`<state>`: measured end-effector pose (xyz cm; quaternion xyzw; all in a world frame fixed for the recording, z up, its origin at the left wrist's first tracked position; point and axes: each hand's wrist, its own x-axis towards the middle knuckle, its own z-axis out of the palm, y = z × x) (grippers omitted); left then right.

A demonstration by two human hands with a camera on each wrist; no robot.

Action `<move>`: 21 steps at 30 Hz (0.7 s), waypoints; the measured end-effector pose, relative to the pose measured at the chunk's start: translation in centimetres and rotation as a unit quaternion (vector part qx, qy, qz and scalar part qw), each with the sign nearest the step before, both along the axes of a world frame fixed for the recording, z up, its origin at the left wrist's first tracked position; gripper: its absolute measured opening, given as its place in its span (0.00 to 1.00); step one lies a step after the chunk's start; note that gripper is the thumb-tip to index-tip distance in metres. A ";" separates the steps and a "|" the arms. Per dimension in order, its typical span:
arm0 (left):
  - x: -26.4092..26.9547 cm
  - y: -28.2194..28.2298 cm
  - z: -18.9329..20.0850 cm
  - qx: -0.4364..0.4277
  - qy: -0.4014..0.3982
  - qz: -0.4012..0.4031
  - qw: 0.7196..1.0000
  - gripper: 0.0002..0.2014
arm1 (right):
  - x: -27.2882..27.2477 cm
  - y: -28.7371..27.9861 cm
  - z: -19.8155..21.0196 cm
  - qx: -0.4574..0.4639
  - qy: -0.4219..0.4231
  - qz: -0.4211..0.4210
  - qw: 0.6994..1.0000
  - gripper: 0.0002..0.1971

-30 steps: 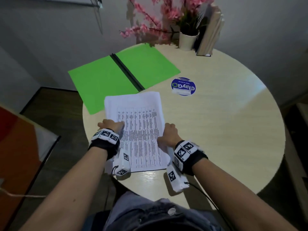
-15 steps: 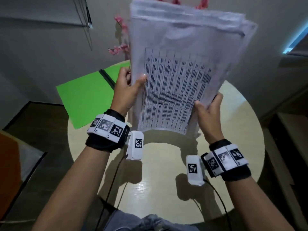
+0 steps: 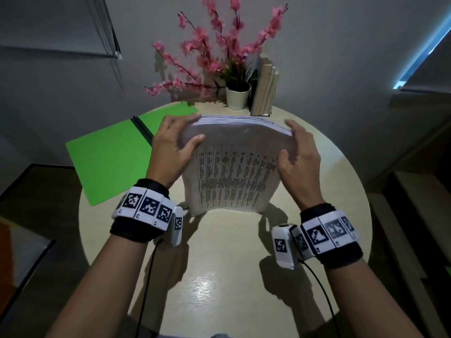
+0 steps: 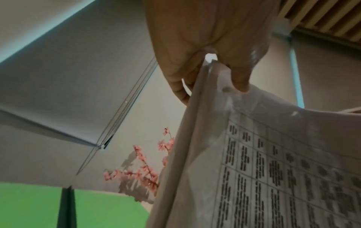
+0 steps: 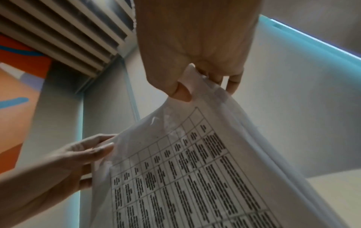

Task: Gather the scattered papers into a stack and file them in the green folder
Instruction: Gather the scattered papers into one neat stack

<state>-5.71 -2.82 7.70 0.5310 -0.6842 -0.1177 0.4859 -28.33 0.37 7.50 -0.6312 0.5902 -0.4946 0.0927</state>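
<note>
Your left hand [image 3: 174, 145] and right hand [image 3: 299, 152] pinch paper stack [image 3: 234, 172] upright; green folder [image 3: 109, 162] lies open left of frame, nearer left hand.

The head view looks forward and down over the round table [image 3: 219, 276], taking in both forearms. Each wrist view looks up along its hand from very close, toward wall and ceiling. All three share the paper stack [image 3: 234, 172] [image 4: 273, 177] [image 5: 195, 177]; the left wrist view and the head view share the green folder [image 3: 109, 162] [image 4: 109, 208]
</note>
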 end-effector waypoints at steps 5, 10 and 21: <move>-1.5 0.1 -2.9 0.208 0.202 -0.068 0.955 0.30 | -0.1 -0.2 -4.1 0.140 -0.199 0.009 0.970 0.17; -3.3 -0.7 -3.9 0.211 0.277 -0.007 0.938 0.13 | 0.4 -0.5 -5.4 0.170 -0.209 -0.013 0.963 0.12; -1.5 -1.9 -6.4 0.262 0.298 -0.102 0.912 0.10 | 0.4 -1.1 -6.9 0.263 -0.266 0.028 0.927 0.21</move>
